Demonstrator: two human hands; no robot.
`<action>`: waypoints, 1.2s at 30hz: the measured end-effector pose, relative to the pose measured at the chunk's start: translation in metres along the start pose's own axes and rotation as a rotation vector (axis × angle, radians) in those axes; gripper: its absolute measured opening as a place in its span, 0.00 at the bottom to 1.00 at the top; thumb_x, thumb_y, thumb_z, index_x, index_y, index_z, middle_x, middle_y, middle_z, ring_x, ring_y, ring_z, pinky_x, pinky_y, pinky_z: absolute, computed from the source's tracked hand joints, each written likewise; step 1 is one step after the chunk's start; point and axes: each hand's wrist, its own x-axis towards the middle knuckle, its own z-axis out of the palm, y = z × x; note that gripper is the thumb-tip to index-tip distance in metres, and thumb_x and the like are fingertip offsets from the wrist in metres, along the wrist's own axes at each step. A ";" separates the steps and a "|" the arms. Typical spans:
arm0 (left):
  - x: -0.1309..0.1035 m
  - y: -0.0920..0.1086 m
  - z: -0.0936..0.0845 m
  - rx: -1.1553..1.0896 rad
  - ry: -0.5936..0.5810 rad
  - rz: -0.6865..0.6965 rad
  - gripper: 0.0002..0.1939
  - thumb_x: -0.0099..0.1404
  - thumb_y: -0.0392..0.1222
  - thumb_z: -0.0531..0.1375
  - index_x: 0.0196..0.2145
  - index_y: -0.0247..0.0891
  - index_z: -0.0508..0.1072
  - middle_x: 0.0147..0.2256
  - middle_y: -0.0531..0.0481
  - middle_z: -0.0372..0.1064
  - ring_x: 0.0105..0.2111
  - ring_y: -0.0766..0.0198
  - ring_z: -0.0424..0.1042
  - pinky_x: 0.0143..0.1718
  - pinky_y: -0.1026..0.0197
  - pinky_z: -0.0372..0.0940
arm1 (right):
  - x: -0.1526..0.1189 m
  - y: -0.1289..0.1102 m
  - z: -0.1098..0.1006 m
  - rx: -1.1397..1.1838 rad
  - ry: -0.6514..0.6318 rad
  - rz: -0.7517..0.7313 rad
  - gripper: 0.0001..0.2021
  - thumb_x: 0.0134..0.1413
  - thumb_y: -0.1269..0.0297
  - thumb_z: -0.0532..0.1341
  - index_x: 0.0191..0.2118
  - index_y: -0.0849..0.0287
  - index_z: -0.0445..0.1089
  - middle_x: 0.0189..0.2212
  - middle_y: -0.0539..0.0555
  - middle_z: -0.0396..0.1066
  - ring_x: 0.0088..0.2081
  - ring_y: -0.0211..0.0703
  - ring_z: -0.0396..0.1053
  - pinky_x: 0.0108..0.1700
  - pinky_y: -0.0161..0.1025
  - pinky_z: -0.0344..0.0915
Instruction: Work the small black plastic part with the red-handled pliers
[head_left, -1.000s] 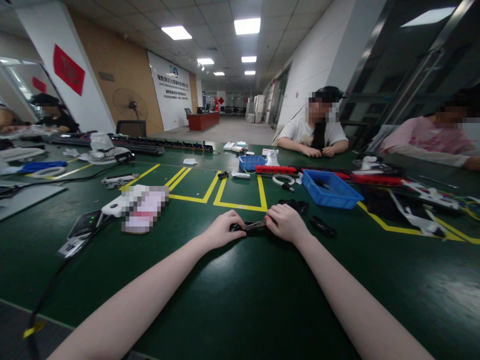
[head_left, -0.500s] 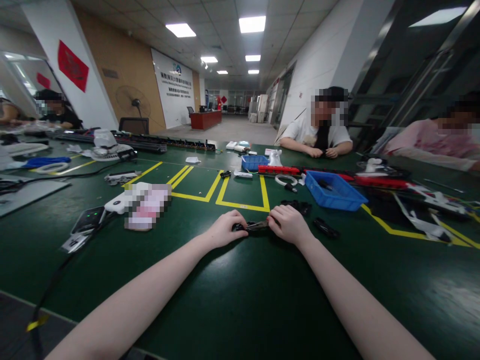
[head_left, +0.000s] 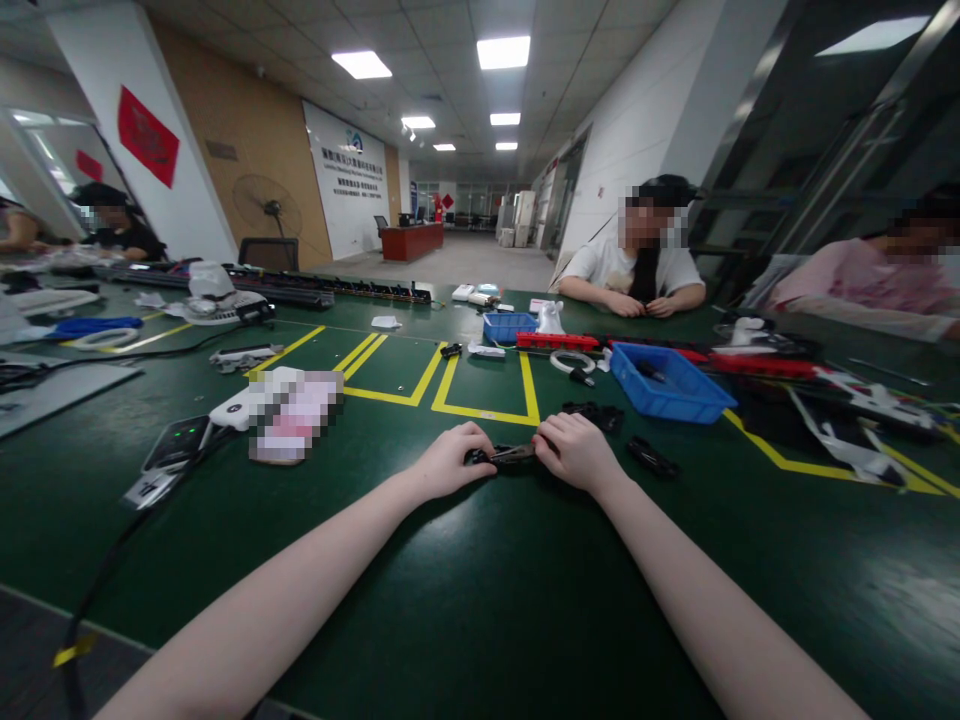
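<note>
My left hand [head_left: 454, 462] is closed, thumb and fingers pinching a small black part [head_left: 477, 457] just above the green table. From the right, my right hand [head_left: 574, 450] is closed on a slim, pointed metal tool [head_left: 513, 453] that looks like tweezers. Its tip points left and meets the black part, or lies right beside it; I cannot tell which. My fingers hide most of both things. Several black pieces [head_left: 600, 415] lie just beyond my right hand, and a longer black piece [head_left: 652, 457] rests to its right.
A blue bin [head_left: 667, 395] stands at right, with a smaller blue bin [head_left: 510, 325] farther back. Red strips [head_left: 559, 341] lie behind. A phone [head_left: 296, 420] and a black device with a cable [head_left: 178, 440] are at left. A person [head_left: 637, 260] sits across the table.
The metal tool and my right hand have shifted very slightly. My left hand keeps its pinch in the same place.
</note>
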 end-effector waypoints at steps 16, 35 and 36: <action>0.001 -0.001 0.000 0.015 -0.010 0.006 0.07 0.61 0.42 0.64 0.36 0.39 0.75 0.41 0.48 0.69 0.41 0.60 0.69 0.47 0.57 0.64 | 0.000 0.003 -0.002 0.008 -0.036 0.003 0.14 0.61 0.64 0.51 0.27 0.60 0.69 0.26 0.54 0.69 0.30 0.41 0.63 0.36 0.40 0.53; -0.001 0.005 -0.002 -0.001 -0.008 -0.021 0.06 0.61 0.41 0.63 0.35 0.38 0.75 0.40 0.48 0.68 0.41 0.61 0.69 0.46 0.58 0.65 | 0.000 0.000 -0.001 0.003 -0.027 0.011 0.14 0.61 0.64 0.50 0.28 0.60 0.69 0.26 0.55 0.69 0.30 0.41 0.62 0.36 0.40 0.52; 0.000 0.005 -0.002 0.002 -0.005 -0.018 0.06 0.61 0.41 0.63 0.35 0.38 0.75 0.40 0.48 0.68 0.41 0.61 0.69 0.46 0.58 0.65 | 0.000 0.000 -0.001 0.002 -0.027 0.012 0.14 0.61 0.64 0.50 0.28 0.60 0.69 0.26 0.55 0.69 0.30 0.41 0.62 0.36 0.40 0.53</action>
